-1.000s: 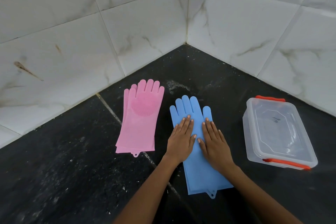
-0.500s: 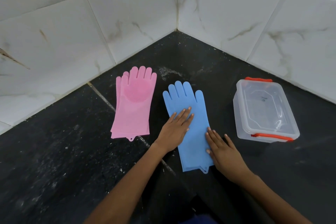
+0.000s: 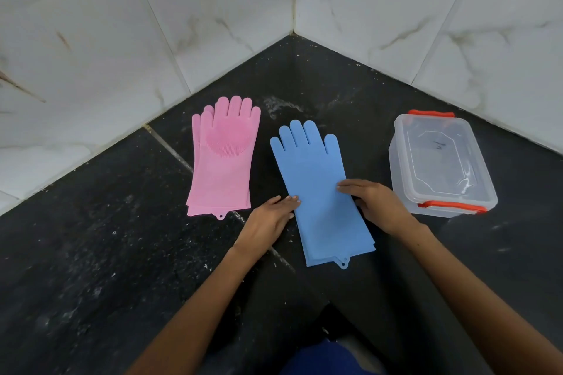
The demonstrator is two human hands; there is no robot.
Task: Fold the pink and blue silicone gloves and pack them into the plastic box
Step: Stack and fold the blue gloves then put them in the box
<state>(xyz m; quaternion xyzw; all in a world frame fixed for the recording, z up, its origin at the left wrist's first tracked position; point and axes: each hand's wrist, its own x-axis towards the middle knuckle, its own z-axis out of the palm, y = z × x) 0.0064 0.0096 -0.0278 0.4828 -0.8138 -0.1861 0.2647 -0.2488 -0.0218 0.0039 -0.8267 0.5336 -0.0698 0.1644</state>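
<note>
The blue gloves point(image 3: 316, 189) lay flat on the dark tabletop point(image 3: 91, 253) as a stacked pair, directly ahead of the person, their long axis running from the cuffs at the near side to the fingertips pointing at the far corner where the two tiled walls point(image 3: 213, 9) met, leaning slightly left. The left hand point(image 3: 271, 219) rested at the pair's left edge about midway along, fingertips just touching the silicone; the right hand point(image 3: 374, 204) lay on the right edge at roughly the same level, fingers spread flat on top. Both hands were open and apart, one on each long side, clamped on nothing. Judged from this, a fold would turn across that long axis, cuff toward fingertips or the reverse, and both hands sat equally near the fold line.

The pink gloves point(image 3: 224, 158) lay just left of the blue pair, also stacked, parallel to them, bristled palm up, untouched and closer to the left hand. The plastic box point(image 3: 441, 161) stood toward the right wall, near the right hand, with its clear lid on and orange latches at the far and near ends, so it would likely need opening before packing.

No brand or label could be read; a faint dark mark on the lid was too small to make out.
</note>
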